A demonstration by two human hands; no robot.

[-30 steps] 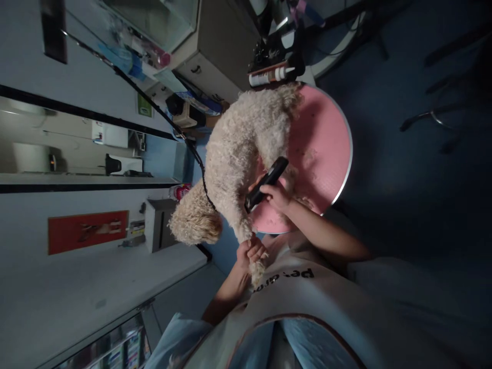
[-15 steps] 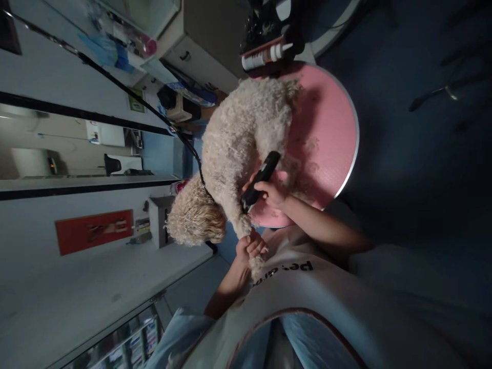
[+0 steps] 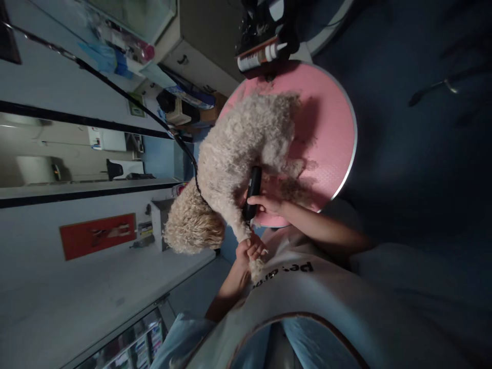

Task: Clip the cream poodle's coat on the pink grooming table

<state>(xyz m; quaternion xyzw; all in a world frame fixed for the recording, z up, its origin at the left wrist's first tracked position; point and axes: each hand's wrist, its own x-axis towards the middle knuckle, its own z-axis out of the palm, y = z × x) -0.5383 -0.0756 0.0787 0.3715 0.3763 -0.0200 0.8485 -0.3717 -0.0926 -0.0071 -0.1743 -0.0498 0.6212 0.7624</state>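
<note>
A curly cream-coloured dog stands on a round pink table, its head toward the left and a dark cord around its neck. My left hand is closed around the dog's front leg, near the paw. In my right hand is a black clipper, its head end at the same leg, just above my left hand. The blade's contact with the fur is too small to make out.
A black grooming arm runs from upper left to the dog's neck. Beside the table's top edge lie a white-and-brown bottle and a dark holder. Cut fur lies on the table. Cabinets stand behind.
The clipper has swung more upright and moved slightly down the leg with my right hand. The dog's hindquarters have shifted downward, showing more pink table at the top. My left hand keeps its hold.
</note>
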